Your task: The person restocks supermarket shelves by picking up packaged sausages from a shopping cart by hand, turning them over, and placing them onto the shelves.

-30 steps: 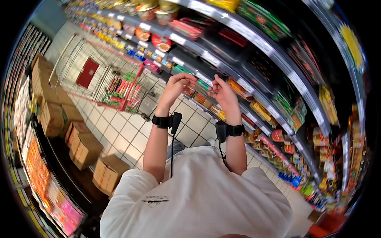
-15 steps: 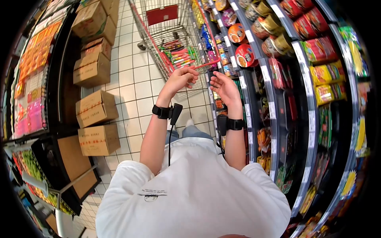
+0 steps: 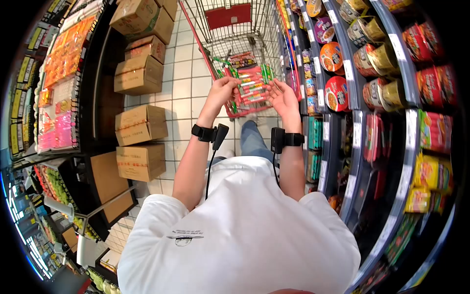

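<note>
A shopping cart (image 3: pixel 205 58) with a red front panel stands ahead of me, its near end just beyond my hands. Inside lie several long packs (image 3: pixel 252 84) in pink, red and green wrapping. My left hand (image 3: pixel 223 94) hovers by the cart's near left side, fingers loosely curled and nothing visible in them. Opposite it, my right hand (image 3: pixel 285 99) is palm up with fingers partly spread, holding nothing. Neither hand clearly touches the cart. Black straps with small devices and cables circle both wrists.
Shelves on the right hold instant noodle cups (image 3: pixel 337 93) and yellow noodle packs (image 3: pixel 433 174). Cardboard boxes (image 3: pixel 141 125) line the floor at left, beside a display of orange packages (image 3: pixel 71 46). White tiles (image 3: pixel 188 83) cover the aisle floor.
The cart and its packs now appear closer and further right, behind my hands. My hands have spread slightly apart. One leg has come forward, and the shelves have shifted right in view.
</note>
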The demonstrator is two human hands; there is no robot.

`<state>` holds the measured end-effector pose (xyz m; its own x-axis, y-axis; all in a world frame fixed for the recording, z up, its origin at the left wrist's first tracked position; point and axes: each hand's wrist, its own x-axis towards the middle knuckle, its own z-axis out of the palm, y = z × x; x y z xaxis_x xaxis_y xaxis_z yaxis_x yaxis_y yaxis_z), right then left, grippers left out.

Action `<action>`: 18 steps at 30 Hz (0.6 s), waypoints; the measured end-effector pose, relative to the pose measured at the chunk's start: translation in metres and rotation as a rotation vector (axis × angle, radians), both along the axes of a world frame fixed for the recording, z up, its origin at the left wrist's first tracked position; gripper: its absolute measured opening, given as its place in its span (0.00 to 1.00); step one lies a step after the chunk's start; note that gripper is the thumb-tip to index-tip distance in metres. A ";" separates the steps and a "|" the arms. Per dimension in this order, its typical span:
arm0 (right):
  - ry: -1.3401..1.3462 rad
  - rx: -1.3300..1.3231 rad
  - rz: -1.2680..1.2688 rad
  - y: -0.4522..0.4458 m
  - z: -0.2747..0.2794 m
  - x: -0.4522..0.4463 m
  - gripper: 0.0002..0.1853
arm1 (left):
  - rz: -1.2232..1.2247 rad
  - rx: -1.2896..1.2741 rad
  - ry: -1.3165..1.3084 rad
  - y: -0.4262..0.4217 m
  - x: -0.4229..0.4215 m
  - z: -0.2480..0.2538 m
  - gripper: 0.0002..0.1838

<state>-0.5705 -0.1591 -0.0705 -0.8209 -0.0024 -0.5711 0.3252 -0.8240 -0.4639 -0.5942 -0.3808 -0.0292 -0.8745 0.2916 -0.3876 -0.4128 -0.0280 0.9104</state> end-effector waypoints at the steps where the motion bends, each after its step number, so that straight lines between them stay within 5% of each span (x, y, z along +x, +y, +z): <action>1: -0.019 -0.034 -0.036 0.004 -0.006 -0.018 0.09 | -0.028 -0.070 0.008 0.008 -0.019 -0.003 0.11; 6: -0.011 0.070 -0.087 0.026 -0.012 -0.086 0.12 | -0.077 -0.182 -0.055 0.056 -0.101 -0.009 0.11; 18: -0.437 -0.295 -0.342 0.049 -0.119 -0.157 0.28 | -0.184 -0.319 -0.286 0.112 -0.189 -0.099 0.13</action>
<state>-0.7280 -0.1105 -0.1892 -0.4942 0.0104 -0.8693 0.1284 -0.9881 -0.0848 -0.7832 -0.2685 -0.1283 -0.6640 0.2590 -0.7014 -0.6207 0.3322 0.7102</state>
